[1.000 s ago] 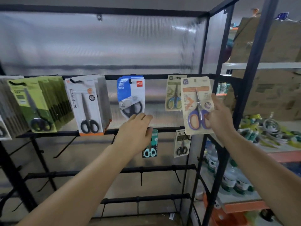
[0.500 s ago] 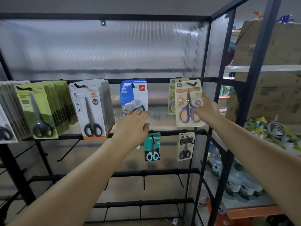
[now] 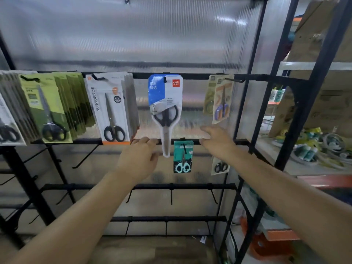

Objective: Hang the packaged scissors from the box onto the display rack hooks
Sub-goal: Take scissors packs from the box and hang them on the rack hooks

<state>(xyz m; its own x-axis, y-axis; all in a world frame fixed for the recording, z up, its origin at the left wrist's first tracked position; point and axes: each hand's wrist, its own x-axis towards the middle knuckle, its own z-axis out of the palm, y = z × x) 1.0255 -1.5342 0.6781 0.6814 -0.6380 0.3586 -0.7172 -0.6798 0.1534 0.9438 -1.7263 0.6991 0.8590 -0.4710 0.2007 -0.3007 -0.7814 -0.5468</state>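
Note:
The beige pack of purple-handled scissors [image 3: 222,103] hangs on the top-right hook [image 3: 233,80] of the black rack, in front of another beige pack. My right hand [image 3: 217,140] is below it, fingers relaxed, holding nothing. My left hand [image 3: 139,159] is in front of the second bar [image 3: 190,142], beside the tip of the blue-and-white scissors pack [image 3: 165,109], fingers loosely curled and empty. A teal pack [image 3: 182,157] hangs lower between my hands. The box is out of sight.
Green packs [image 3: 47,107] and white packs [image 3: 112,109] fill the hooks on the left. A small pack [image 3: 220,165] hangs low right. Bare hooks [image 3: 171,197] line the lower bars. A black upright [image 3: 304,111] and a cluttered shelf [image 3: 323,149] stand on the right.
My right hand has let go of the purple-handled pack, which now hangs on the top-right hook, and has dropped below it. My left hand has sunk a little lower.

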